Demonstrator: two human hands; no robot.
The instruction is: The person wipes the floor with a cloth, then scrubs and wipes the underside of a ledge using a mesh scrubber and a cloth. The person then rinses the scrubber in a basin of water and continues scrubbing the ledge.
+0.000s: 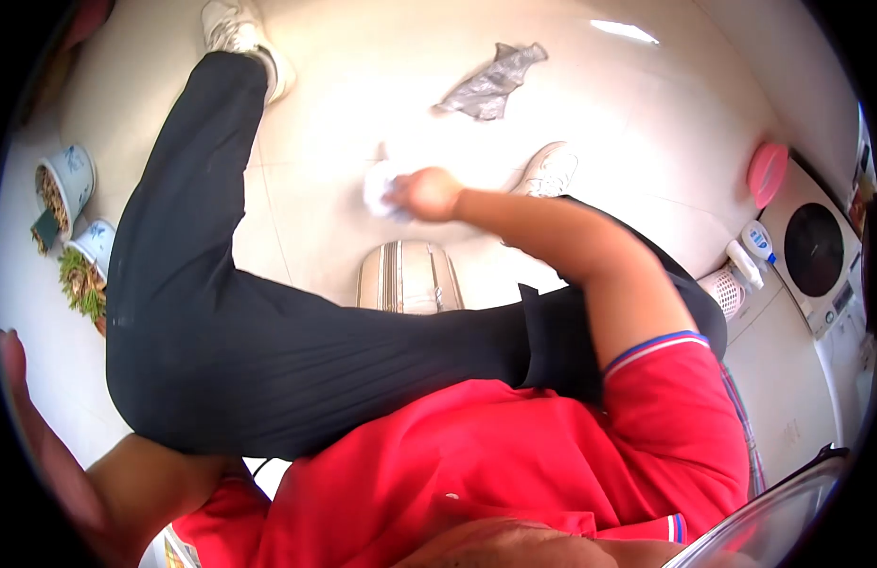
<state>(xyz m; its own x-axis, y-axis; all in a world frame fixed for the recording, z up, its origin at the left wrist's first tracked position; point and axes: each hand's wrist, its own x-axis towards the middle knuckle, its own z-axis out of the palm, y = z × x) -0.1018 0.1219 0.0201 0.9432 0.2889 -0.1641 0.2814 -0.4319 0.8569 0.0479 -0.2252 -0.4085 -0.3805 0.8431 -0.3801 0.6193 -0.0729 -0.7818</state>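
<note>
The right hand (431, 195), at twelve o'clock, closes around a blurred white bundle (381, 189), handling apparently unfinished as it isn't yet put down; a crumpled grey sheet (490, 90) lies toward one. The left hand (12, 362), at nine, is cut off, its grip unclear.

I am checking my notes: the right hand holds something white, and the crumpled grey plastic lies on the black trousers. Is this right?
Not quite: the head view shows the crumpled grey plastic lying on the floor, while the right hand holds something white.
</note>
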